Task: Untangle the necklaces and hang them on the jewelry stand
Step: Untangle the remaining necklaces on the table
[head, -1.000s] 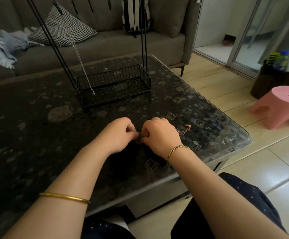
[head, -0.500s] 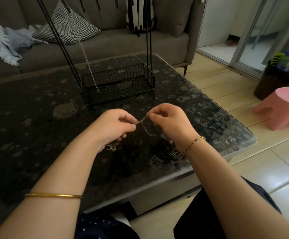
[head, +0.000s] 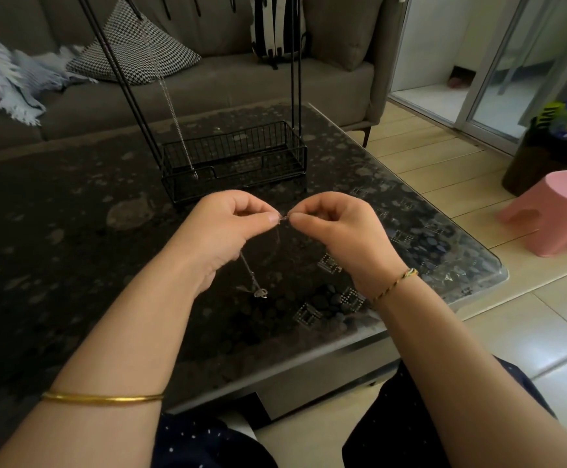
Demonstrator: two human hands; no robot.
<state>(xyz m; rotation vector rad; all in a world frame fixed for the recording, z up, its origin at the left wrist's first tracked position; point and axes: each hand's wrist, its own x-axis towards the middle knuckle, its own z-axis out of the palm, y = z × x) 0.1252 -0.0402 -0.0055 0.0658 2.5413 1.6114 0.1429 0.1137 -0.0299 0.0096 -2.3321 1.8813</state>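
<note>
The left hand [head: 224, 228] and right hand [head: 338, 228] are meeting over the dark glass-topped coffee table [head: 72, 238]. Each is pinching the top of a thin silver necklace [head: 251, 273], whose chain and pendant are drooping below them. Behind them, a second necklace [head: 170, 99] is hanging from the black jewelry stand [head: 123, 79], its lower end dangling at the front left corner of the stand's wire basket [head: 241, 148]; whether it is reaching inside, I cannot tell.
</note>
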